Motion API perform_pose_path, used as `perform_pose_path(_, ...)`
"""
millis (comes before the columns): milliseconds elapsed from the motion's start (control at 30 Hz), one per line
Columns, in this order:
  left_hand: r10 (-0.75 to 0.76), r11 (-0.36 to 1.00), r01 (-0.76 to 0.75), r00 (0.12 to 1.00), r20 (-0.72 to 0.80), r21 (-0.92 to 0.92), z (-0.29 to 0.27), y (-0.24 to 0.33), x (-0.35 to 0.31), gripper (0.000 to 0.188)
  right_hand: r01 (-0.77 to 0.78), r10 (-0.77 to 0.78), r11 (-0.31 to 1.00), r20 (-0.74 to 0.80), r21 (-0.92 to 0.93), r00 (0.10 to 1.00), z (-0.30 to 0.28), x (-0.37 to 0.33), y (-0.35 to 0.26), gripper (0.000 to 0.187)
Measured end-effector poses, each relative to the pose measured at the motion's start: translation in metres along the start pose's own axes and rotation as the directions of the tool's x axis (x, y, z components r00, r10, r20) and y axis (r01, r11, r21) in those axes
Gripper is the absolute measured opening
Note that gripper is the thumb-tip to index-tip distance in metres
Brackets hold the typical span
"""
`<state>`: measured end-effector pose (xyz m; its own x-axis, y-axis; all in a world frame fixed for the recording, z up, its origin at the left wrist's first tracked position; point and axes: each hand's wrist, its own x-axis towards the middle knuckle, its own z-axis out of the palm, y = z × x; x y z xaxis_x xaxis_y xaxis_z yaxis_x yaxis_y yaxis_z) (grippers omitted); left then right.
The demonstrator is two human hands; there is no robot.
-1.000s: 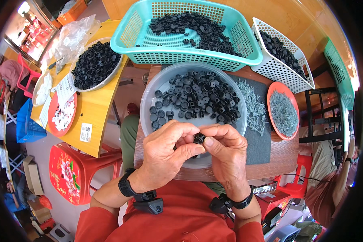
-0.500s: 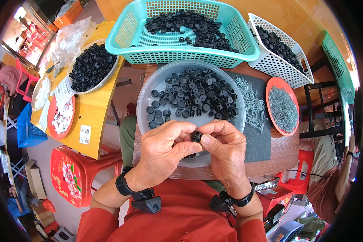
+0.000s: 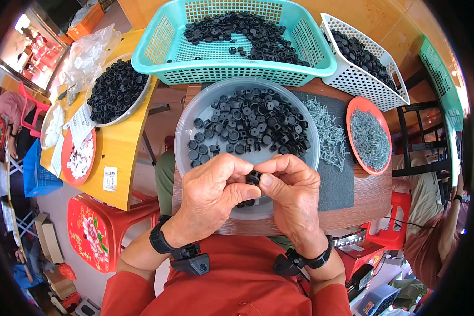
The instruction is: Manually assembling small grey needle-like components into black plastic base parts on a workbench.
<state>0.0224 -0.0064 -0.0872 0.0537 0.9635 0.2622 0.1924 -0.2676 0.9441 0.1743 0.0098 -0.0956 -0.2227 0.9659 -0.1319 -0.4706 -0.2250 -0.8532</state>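
Note:
Above the near rim of a round translucent tub (image 3: 181, 134), my left hand (image 3: 210, 187) and my right hand (image 3: 292, 195) meet at the fingertips. Between them they pinch a small round black plastic part (image 3: 254, 177), partly covered by the fingers. My left thumb and forefinger are closed on its left side, my right thumb and forefinger on its right. More black plastic shows under my left thumb; whether that hand holds it, I cannot tell. Many black plastic parts (image 3: 258, 121) lie loose in the tub, some as open rings, others capped.
Behind the tub stand a turquoise basket (image 3: 231, 69) and a white basket (image 3: 347, 79), both holding black parts. Right of it, screws (image 3: 326, 134) lie on a dark mat (image 3: 338, 192) beside a red plate (image 3: 376, 171) of screws. A yellow table (image 3: 126, 174) with a bowl of black parts stands left.
Both hands keep their pinch on the small black part, which has turned slightly. The tub and baskets appear shifted a little left in the view.

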Motion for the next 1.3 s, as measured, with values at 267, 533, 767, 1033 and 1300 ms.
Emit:
perform_pose_path(267,-0.155,0.948,0.164,0.986,0.056,-0.273,0.001,-0.006,0.001,0.026,0.148,-0.15,0.972,0.003,-0.184,0.989,-0.001,0.0,0.001,0.015)
perform_pose_path(533,-0.217,0.91,0.25,0.967,0.134,-0.33,-0.002,-0.002,0.007,0.019,-0.064,0.062,0.997,-0.036,-0.032,0.997,0.001,0.003,-0.007,0.014)
perform_pose_path(767,-0.318,0.811,0.371,0.929,0.19,-0.452,-0.004,-0.001,0.01,0.024,0.192,-0.189,0.959,0.033,-0.209,0.981,-0.003,0.001,0.0,0.015)
perform_pose_path(1033,-0.224,0.895,0.236,0.972,0.074,-0.378,0.008,-0.01,0.005,0.022,0.087,-0.096,0.981,-0.042,-0.173,0.995,0.001,0.0,-0.003,0.015)
perform_pose_path(1300,-0.082,0.986,0.094,0.993,0.089,-0.135,0.002,-0.006,0.006,0.025,0.097,-0.103,0.985,-0.034,-0.143,0.994,0.002,-0.005,0.0,0.014)
